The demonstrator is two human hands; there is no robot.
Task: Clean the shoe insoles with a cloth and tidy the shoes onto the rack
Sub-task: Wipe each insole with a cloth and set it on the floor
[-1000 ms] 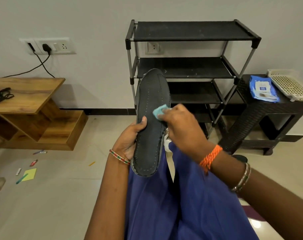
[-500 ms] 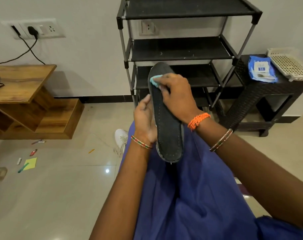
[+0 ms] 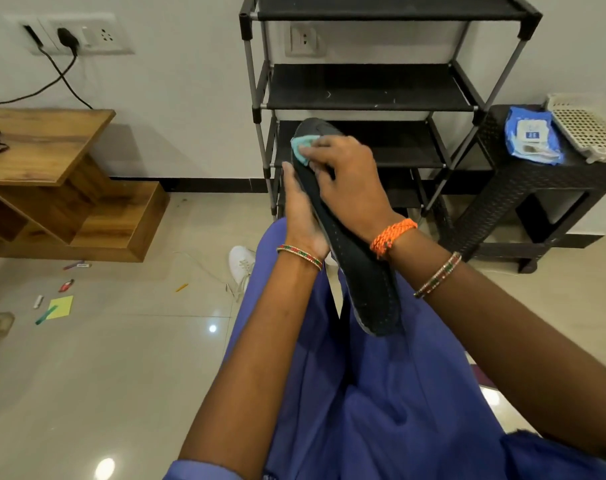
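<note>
Left hand (image 3: 303, 216) grips the dark insole (image 3: 358, 268) along its edge, fingers curled behind it, holding it tilted above the lap. Right hand (image 3: 346, 178) pinches a teal cloth (image 3: 301, 148) and presses it onto the insole's upper end. Beyond both hands stands the black rack (image 3: 364, 88); a white shoe (image 3: 241, 266) lies on the floor just left of the left wrist.
</note>
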